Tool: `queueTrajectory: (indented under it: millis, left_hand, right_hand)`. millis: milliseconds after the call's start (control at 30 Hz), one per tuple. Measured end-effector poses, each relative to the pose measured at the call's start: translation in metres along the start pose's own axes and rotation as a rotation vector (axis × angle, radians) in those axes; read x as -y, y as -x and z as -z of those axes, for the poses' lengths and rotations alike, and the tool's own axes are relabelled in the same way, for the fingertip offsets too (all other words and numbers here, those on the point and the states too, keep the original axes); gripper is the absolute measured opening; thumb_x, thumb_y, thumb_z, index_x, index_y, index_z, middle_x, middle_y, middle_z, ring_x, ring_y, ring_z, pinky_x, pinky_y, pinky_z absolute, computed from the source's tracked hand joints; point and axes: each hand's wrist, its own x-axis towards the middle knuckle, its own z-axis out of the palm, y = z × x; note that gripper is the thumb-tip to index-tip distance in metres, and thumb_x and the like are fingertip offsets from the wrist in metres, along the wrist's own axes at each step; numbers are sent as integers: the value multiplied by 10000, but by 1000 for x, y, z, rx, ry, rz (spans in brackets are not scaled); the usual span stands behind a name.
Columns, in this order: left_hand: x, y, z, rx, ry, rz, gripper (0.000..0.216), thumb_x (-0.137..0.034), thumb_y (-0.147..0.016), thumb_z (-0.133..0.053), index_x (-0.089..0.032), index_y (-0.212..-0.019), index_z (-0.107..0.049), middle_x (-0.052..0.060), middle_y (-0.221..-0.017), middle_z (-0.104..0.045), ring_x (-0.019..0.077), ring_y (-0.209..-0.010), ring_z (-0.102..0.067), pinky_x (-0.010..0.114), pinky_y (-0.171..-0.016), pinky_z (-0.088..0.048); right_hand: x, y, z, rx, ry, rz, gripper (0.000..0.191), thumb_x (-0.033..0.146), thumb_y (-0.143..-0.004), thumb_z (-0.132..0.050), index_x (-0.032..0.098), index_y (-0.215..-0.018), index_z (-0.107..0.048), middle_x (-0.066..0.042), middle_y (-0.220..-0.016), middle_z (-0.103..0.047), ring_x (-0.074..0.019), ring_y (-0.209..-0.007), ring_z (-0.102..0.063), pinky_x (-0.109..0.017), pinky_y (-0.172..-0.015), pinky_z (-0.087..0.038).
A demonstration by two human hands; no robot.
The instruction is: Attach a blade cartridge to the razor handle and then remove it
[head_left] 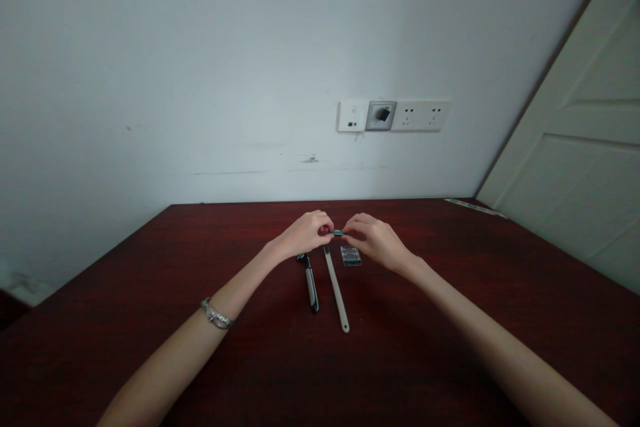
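Note:
My left hand (311, 230) and my right hand (376, 238) meet above the dark red table, fingertips pinching the two ends of a small green-and-black razor cartridge (337, 233). Just below my right hand lies a clear plastic case (351, 255) with dark green parts inside. A grey-and-black razor (311, 283) rests below my left hand, its head at the far end. Between razor and case is a long pale handle (337, 293) with a hole at its near end; its dark far end is close under the fingers, and its kind cannot be made out.
The table (240, 360) meets a white wall with a row of sockets (420, 116) and a grey-framed outlet (381, 115). A thin printed strip (475, 207) lies along the far right edge, beside a white panelled door (585, 140).

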Motion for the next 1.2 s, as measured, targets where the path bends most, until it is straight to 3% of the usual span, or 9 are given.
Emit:
queueTrajectory:
  millis: [267,467,600,733,967,1200]
  left_hand:
    - [18,2,0,-67,123,35,180,-283,-751,-614,-146,-865,-638,39,-815,-605,126,-703,-558,250,-662,-449]
    - [72,14,-4,-177,242,244,233,-353,-754,-587,-142,-799,-674,41,-765,-663,144,-694,-589,247,-648,-465]
    - [107,25,-11,-240,332,459,315,-421,-733,-567,-132,-789,-679,60,-777,-668,146,-605,-574,233,-481,-458]
    - [130,32,-18,-288,381,561,353,-450,-695,-591,-124,-796,-682,73,-741,-666,166,-639,-587,226,-441,-457]
    - [147,39,-32,-305,399,613,374,-471,-715,-563,-121,-788,-672,72,-681,-664,159,-621,-589,227,-473,-429]
    - [148,38,-35,-296,323,595,376,-474,-733,-532,-128,-763,-675,64,-664,-669,170,-635,-600,243,-537,-418]
  right_hand:
    - [-34,2,-3,-75,-159,40,164,320,-829,-562,194,-835,-668,-55,-866,-646,-173,-822,-573,-290,-726,-447]
    - [-61,16,-15,68,-285,-34,176,334,-812,-577,189,-809,-677,-49,-845,-655,-167,-772,-598,-283,-701,-463]
    - [-70,24,-24,126,-279,-67,173,338,-800,-590,193,-799,-684,-49,-850,-659,-171,-775,-601,-289,-723,-461]
    - [-74,26,-28,149,-277,-78,180,346,-803,-589,197,-801,-690,-50,-851,-659,-173,-778,-602,-291,-730,-455]
    - [-77,26,-33,170,-270,-44,160,337,-799,-603,210,-805,-699,-48,-880,-648,-170,-792,-598,-288,-734,-454]
    - [-76,26,-37,176,-255,-42,134,303,-796,-607,204,-814,-695,-50,-900,-637,-165,-800,-596,-286,-737,-459]
